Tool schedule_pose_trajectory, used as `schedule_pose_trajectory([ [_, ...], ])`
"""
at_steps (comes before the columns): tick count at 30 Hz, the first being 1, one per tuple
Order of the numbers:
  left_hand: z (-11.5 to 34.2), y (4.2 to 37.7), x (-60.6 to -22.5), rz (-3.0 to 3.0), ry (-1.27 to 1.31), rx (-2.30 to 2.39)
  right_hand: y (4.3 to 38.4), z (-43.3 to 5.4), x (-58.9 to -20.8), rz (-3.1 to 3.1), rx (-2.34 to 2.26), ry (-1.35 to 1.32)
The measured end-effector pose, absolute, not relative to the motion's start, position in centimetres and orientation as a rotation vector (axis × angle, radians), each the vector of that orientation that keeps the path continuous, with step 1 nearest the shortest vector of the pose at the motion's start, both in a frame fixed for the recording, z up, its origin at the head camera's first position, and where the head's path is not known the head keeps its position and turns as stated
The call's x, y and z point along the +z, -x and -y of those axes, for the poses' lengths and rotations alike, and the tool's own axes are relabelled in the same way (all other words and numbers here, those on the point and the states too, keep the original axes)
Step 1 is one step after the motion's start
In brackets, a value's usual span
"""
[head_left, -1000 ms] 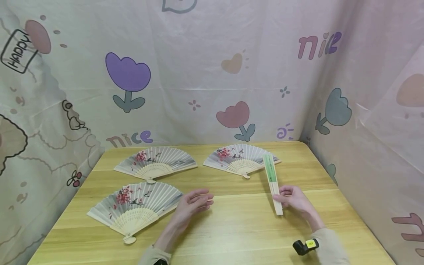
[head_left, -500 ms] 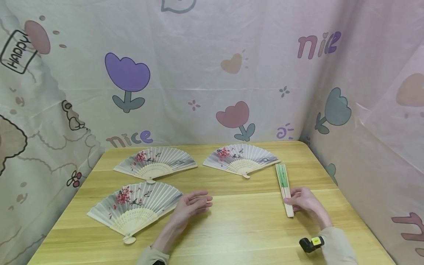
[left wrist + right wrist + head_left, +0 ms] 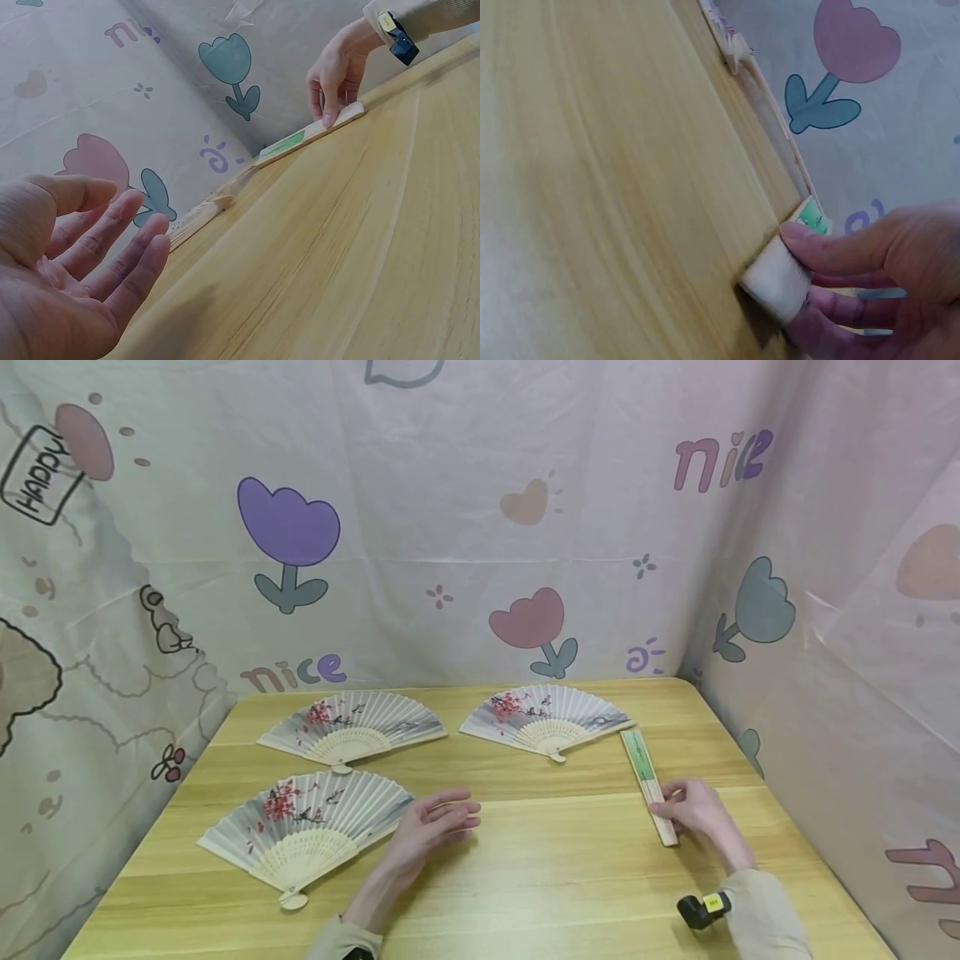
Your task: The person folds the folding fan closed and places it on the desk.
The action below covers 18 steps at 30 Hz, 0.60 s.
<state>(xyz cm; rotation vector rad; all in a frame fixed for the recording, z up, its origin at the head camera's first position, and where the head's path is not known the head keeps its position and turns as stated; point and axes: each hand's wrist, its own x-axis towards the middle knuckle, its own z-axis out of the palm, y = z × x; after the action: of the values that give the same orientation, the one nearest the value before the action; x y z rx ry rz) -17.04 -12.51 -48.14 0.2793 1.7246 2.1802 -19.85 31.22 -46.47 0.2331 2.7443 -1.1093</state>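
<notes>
My right hand (image 3: 699,812) pinches a folded hand fan (image 3: 642,768) between thumb and fingers near its bare pale end. The fan has a green printed part at its far end and lies low along the wooden table. In the right wrist view the thumb presses the near face of the folded fan (image 3: 776,281), with fingers curled behind it. My left hand (image 3: 429,831) hovers over the table with fingers loosely bent and nothing in it. It overlaps the right edge of an open fan (image 3: 315,831) printed with red blossoms. In the left wrist view the left palm (image 3: 67,292) shows.
Two more open blossom fans lie along the back of the table, one at the back left (image 3: 352,735) and one at the back right (image 3: 551,727), whose right tip is close to the folded fan. A printed cloth (image 3: 420,527) hangs behind and at both sides.
My right hand has moved rightward with the folded fan and lowered it to the table. The fan's near end has since swung slightly further right. The left hand has stayed almost still.
</notes>
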Motion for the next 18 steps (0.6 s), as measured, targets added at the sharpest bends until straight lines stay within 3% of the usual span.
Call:
schedule_pose_trajectory([
  [18,12.59,16.88,-47.84,-1.723,-0.232,2.196,20.01,-31.59,-45.93,-2.783,-1.017,-0.217],
])
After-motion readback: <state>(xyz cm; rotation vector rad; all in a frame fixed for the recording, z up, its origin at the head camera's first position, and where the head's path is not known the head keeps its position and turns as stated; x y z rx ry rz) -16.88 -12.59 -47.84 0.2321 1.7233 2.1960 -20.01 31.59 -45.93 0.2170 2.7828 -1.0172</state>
